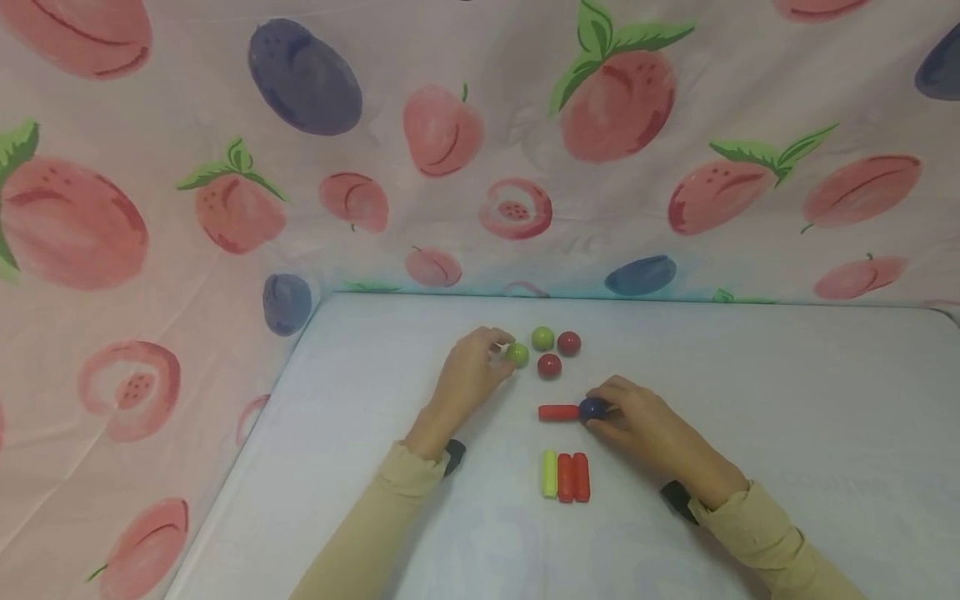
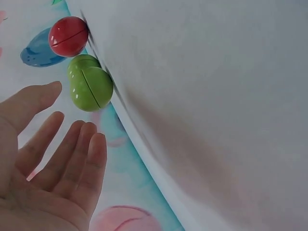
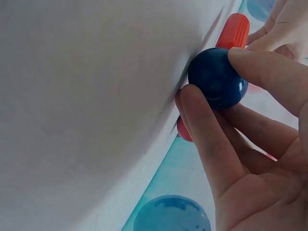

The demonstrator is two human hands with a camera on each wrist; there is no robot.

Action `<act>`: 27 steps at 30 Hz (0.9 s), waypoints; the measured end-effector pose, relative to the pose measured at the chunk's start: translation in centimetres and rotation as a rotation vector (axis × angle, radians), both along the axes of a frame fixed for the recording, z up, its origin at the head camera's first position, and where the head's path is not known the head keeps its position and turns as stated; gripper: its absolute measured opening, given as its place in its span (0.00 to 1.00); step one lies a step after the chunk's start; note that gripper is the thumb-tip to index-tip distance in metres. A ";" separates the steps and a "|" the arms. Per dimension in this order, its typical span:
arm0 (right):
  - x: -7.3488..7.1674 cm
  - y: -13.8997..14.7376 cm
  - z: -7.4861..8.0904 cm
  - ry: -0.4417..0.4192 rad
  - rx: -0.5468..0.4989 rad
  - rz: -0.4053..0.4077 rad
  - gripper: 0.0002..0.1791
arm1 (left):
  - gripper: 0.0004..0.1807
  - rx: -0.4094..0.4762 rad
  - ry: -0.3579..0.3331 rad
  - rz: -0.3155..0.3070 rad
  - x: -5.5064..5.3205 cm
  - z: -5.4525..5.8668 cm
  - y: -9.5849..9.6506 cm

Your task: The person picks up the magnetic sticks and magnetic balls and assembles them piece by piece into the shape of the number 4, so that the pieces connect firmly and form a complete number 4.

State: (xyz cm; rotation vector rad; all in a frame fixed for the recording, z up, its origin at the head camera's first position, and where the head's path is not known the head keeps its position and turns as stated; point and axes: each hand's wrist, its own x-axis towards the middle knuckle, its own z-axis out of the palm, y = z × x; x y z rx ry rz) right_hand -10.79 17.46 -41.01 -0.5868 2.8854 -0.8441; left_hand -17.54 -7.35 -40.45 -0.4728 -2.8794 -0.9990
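My right hand (image 1: 645, 425) pinches a glossy dark blue ball (image 1: 592, 408) between thumb and fingertips. Against that ball's left side lies the end of a red stick (image 1: 558, 413), whose ridged surface shows in the right wrist view. At the back of the table, my left hand (image 1: 471, 367) reaches beside a green ball (image 1: 517, 354); its thumb and fingers are spread and loosely bent, and the left wrist view has a gap between them and the green balls (image 2: 94, 89). Just right of it sit a second green ball (image 1: 543, 338) and two red balls (image 1: 569, 343).
Nearer the front of the white table (image 1: 750, 375), a yellow-green stick (image 1: 550, 475) and two red sticks (image 1: 573, 477) lie side by side. A fruit-printed cloth (image 1: 517, 125) hangs behind the table and along its left side.
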 end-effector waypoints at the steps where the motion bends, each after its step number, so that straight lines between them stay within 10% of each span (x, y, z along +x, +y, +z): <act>1: 0.0 0.0 0.0 -0.001 -0.002 0.001 0.19 | 0.17 -0.002 -0.002 0.001 -0.1 0.0 0.0; 27: -0.1 0.0 -0.1 -0.022 0.030 -0.016 0.20 | 0.15 -0.034 -0.112 0.010 -1.6 -0.7 0.9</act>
